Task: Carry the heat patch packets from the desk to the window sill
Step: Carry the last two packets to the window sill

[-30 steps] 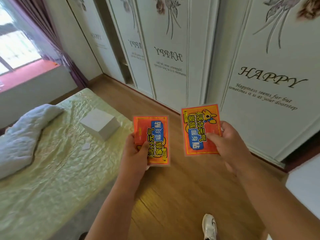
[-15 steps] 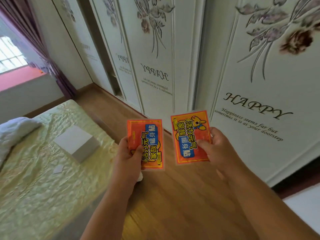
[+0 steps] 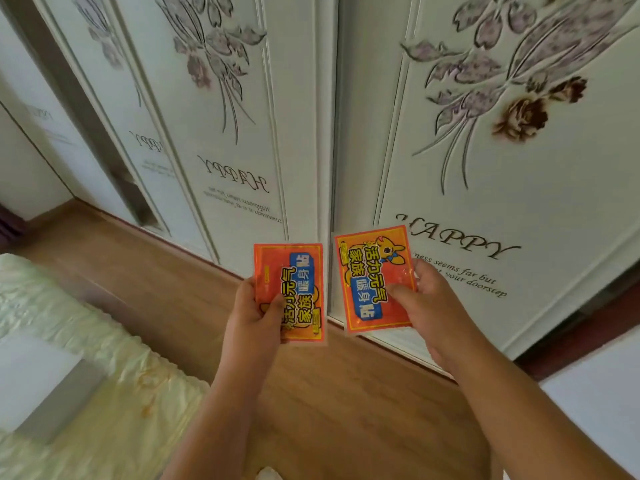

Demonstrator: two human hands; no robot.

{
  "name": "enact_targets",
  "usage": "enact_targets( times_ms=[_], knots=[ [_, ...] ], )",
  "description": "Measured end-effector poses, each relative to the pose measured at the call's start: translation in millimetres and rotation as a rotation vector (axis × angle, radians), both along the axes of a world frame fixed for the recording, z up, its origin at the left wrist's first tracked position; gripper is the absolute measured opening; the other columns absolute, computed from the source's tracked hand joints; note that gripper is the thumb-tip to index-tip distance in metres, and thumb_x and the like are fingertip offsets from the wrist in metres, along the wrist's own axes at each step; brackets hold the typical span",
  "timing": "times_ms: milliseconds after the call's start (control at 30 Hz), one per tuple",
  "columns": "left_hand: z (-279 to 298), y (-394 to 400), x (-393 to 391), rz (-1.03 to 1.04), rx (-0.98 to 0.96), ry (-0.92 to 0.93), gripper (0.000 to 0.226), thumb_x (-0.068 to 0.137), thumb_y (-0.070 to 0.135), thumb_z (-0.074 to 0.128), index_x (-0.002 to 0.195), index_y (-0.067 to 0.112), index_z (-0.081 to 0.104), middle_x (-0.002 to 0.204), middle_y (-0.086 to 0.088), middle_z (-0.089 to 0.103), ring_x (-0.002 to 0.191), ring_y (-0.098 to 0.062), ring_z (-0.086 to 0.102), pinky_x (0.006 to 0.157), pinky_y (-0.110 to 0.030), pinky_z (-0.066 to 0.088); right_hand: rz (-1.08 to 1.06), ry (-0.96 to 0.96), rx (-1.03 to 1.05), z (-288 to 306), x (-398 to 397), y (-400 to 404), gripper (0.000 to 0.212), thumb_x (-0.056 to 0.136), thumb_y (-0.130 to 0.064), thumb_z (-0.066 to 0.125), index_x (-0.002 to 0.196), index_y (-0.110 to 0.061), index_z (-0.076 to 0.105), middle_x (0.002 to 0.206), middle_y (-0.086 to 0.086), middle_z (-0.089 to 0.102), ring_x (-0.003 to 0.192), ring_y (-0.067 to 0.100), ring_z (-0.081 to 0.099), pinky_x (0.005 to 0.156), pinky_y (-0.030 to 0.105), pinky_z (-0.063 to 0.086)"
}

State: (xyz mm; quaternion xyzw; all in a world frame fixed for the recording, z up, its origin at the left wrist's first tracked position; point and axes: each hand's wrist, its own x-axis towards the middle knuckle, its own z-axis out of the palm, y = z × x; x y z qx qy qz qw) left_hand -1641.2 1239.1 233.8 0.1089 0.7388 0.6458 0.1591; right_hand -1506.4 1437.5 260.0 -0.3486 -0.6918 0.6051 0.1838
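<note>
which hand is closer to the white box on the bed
Left. The left hand holds its packet just right of the bed, nearer the white box; the right hand is farther right, by the wardrobe.

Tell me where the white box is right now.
In the head view, the white box sits at the lower left on the pale green bedspread, left of the left hand.

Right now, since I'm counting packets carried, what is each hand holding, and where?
Left hand pinches one heat patch packet at its lower left edge; right hand pinches another packet at its right edge.
</note>
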Motion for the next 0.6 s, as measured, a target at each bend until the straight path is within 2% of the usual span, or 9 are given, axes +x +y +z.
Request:
enact_targets(
  times_ms=[167,267,433,600],
  knots=[
    [14.3,2.6,-90.0,-0.007,0.020,0.004,0.021,0.102,0.021,0.059,0.109,0.041,0.058,0.100,0.008,0.078,0.086,-0.017,0.078,0.078,-0.052,0.063,-0.021,0.001,0.028,12.1,-80.7,1.1,0.019,0.103,-0.015,0.060,0.112,-0.031,0.065,0.105,-0.006,0.080,0.088,0.012,0.080,0.086,0.041,0.062],
    [17.9,-9.3,-140.9,-0.001,0.029,0.005,0.021,0.103,0.021,0.057,0.118,0.036,0.057,0.101,0.008,0.078,0.085,-0.014,0.078,0.074,-0.044,0.065,-0.023,0.014,0.014,11.9,-134.1,-7.7,0.020,0.103,-0.016,0.060,0.114,-0.031,0.065,0.105,-0.007,0.080,0.088,0.013,0.080,0.086,0.042,0.062],
    [15.5,-39.0,-212.0,0.087,0.034,0.035,0.019,0.103,0.019,0.058,0.115,0.034,0.058,0.096,0.010,0.078,0.079,-0.007,0.077,0.063,-0.030,0.060,0.047,0.000,-0.002,0.6,-215.3,-30.3,0.019,0.103,-0.021,0.061,0.119,-0.032,0.064,0.110,-0.006,0.079,0.091,0.014,0.080,0.090,0.047,0.063],
    [6.7,-71.2,-257.3,0.191,0.033,-0.002,0.023,0.103,0.015,0.058,0.111,0.037,0.058,0.100,0.007,0.077,0.083,-0.011,0.078,0.070,-0.037,0.063,0.161,-0.008,-0.026,-7.4,-285.7,-46.0,0.018,0.104,-0.022,0.062,0.119,-0.031,0.064,0.109,-0.005,0.079,0.093,0.017,0.080,0.091,0.050,0.062]
  ],
)
